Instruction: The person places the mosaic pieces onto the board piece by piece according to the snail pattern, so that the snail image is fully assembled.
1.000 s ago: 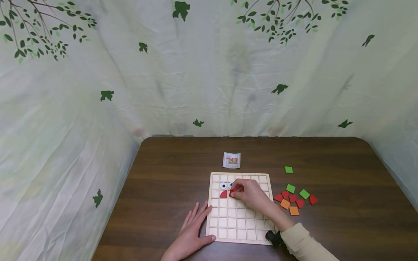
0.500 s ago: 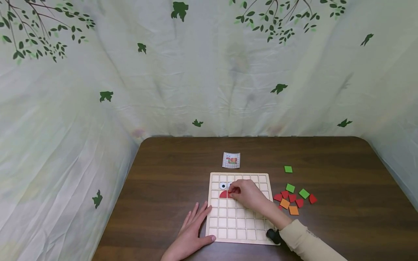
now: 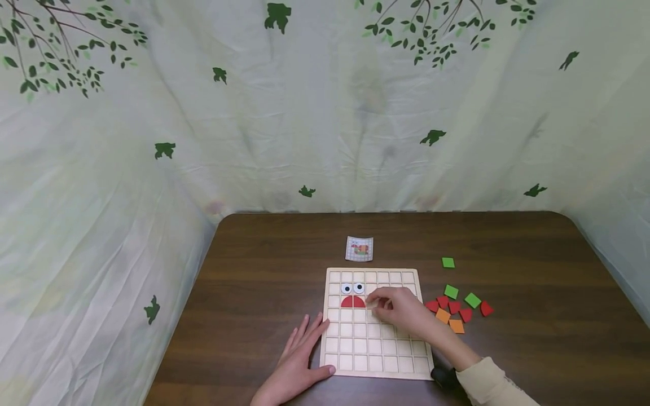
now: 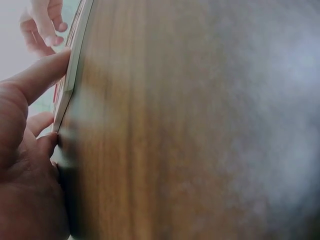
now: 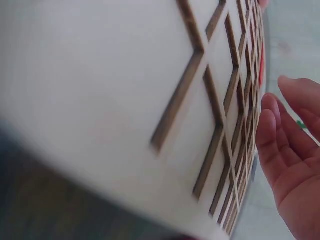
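A pale wooden grid board (image 3: 374,361) lies on the table. Two round eye tiles (image 3: 352,288) sit in adjoining cells near its upper left. Directly beneath them, two red quarter-circle tiles (image 3: 352,302) make a half-circle dome. My right hand (image 3: 401,311) hovers just right of the red tiles with nothing in it; in the right wrist view its thumb and fingers (image 5: 272,135) are apart and loosely bent. At the board's lower left, my left hand (image 3: 299,361) rests with spread fingers along the side edge and thumb at the corner; the left wrist view shows its thumb (image 4: 47,72) against the board's edge.
Loose tiles lie right of the board: several red ones (image 3: 465,314), orange squares (image 3: 456,326) and green squares (image 3: 473,300). A small picture card (image 3: 359,248) with a grid drawing lies behind the board. A leaf-printed curtain (image 3: 325,129) hangs beyond the brown table (image 3: 254,270).
My right hand set the second red quarter-circle tile beside the first, let go of it and drew back to the right, uncovering the right eye tile. My left hand stayed put.
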`<move>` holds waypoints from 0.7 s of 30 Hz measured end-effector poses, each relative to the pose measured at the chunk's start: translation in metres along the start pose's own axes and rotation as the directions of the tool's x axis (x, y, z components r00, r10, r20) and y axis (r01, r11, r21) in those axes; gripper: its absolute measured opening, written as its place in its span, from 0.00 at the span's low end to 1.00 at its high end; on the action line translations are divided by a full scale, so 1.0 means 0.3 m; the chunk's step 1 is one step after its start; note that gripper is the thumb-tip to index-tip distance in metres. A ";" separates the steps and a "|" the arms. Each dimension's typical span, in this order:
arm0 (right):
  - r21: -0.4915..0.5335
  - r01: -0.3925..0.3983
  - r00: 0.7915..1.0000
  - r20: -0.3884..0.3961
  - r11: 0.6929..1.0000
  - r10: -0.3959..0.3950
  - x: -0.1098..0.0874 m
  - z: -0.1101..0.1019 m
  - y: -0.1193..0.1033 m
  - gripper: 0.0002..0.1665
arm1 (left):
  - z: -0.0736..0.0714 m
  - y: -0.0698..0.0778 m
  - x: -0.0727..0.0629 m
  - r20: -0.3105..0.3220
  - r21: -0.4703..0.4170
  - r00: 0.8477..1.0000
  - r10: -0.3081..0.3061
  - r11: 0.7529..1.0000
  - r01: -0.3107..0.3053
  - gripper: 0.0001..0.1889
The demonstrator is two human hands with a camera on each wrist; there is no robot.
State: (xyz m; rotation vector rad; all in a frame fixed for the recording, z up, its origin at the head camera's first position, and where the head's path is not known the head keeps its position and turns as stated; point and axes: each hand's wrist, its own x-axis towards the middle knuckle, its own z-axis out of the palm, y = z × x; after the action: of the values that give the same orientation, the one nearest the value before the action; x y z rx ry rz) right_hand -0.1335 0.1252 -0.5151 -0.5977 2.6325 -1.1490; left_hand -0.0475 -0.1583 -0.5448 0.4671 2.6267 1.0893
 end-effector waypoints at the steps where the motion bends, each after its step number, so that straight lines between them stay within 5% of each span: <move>1: 0.000 -0.003 1.000 -0.007 1.000 0.003 -0.009 -0.009 0.004 0.10 | -0.001 0.001 0.001 0.002 -0.001 1.000 -0.003 1.000 0.003 0.44; 13: 0.019 -0.072 0.995 -0.073 0.997 0.073 -0.100 -0.147 0.093 0.12 | -0.002 0.006 0.003 0.004 -0.009 1.000 0.004 1.000 -0.004 0.44; 21: -0.087 -0.070 0.984 -0.170 0.994 0.055 -0.160 -0.215 0.173 0.14 | -0.003 0.004 0.001 -0.005 -0.001 1.000 0.021 1.000 -0.021 0.44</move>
State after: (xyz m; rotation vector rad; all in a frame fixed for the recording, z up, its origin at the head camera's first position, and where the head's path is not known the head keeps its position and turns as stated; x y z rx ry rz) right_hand -0.1270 0.2205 -0.5084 -0.4489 2.8376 -1.1079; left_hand -0.0478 -0.1580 -0.5432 0.4938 2.6315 1.0996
